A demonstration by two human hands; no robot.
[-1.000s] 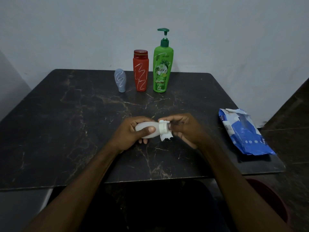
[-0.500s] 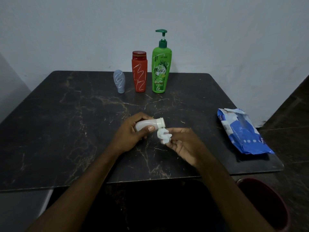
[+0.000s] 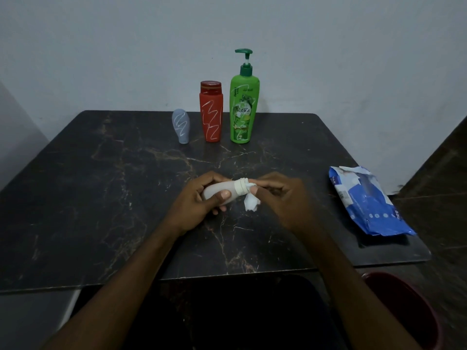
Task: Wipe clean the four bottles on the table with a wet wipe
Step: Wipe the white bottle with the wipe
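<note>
My left hand (image 3: 194, 200) grips a small white bottle (image 3: 222, 192), held sideways over the middle of the dark marble table (image 3: 101, 198) with its cap pointing right. My right hand (image 3: 280, 195) pinches a crumpled white wet wipe (image 3: 251, 204) against the cap end of that bottle. At the back of the table stand three more bottles in a row: a small grey one (image 3: 181, 125), a red one (image 3: 211, 111) with white scribbles, and a tall green pump bottle (image 3: 243, 104).
A blue and white wet-wipe pack (image 3: 366, 202) lies opened near the table's right edge. A dark red bin (image 3: 404, 306) stands on the floor below the table's front right corner. A pale wall rises right behind the table.
My right hand dropped the wipe just below the cap half a second ago and has now brought it back up against the cap. The left hand keeps holding the bottle.
</note>
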